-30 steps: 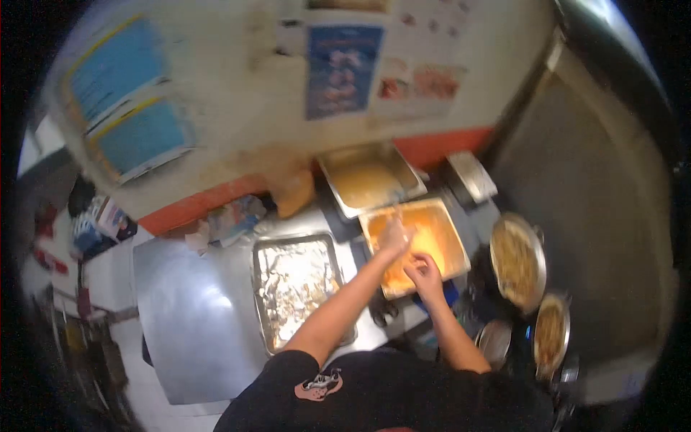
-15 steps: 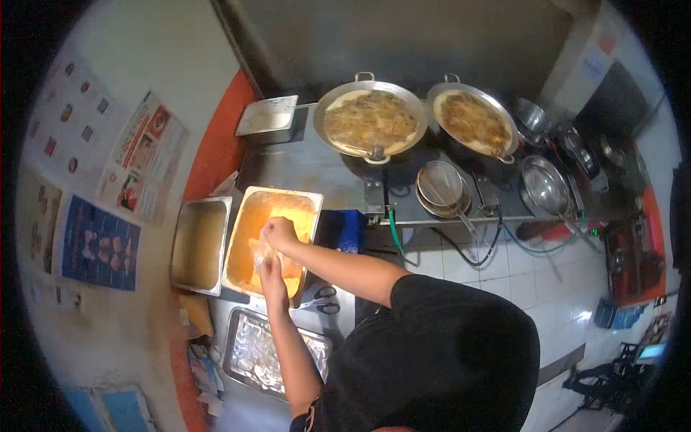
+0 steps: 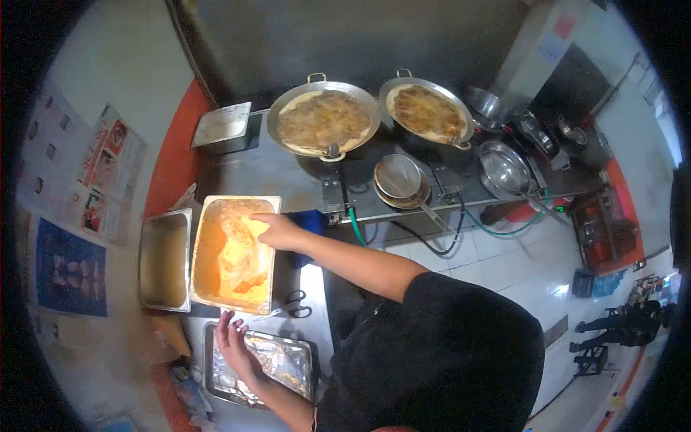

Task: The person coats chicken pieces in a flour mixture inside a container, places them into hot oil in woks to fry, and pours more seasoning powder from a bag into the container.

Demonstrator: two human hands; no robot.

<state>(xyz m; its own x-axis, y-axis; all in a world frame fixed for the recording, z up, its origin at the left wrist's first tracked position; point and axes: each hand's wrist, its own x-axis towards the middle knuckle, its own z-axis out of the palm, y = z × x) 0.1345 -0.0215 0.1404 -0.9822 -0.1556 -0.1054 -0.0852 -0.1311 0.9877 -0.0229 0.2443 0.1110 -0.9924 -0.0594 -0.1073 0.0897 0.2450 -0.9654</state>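
My right hand (image 3: 277, 232) reaches into a rectangular metal pan (image 3: 272, 288) of yellow-orange powder (image 3: 209, 252). Its fingers curl inward at the pan's right side, and yellow powder covers their tips; what lies in them is hidden. Beside these fingers, powder-coated pieces that look like raw meat (image 3: 237, 245) lie in the pan. My left hand (image 3: 237, 345) is open, fingers apart and raised, over the near-left part of a foil-lined tray (image 3: 288, 360). Nothing is in it. Black-handled scissors (image 3: 296, 306) lie between pan and tray.
A second metal pan (image 3: 165, 263) of murky liquid adjoins the powder pan. Two wide woks (image 3: 324, 85) of bubbling oil stand at the back, with a strainer (image 3: 398, 176) and metal bowl (image 3: 504, 169) nearby. A lidded container (image 3: 223, 126) stands left of them.
My hands were together over the pan, gripping a pale piece. They have separated: my left hand has moved back over the tray and opened, my right stays at the pan. The view has shifted.
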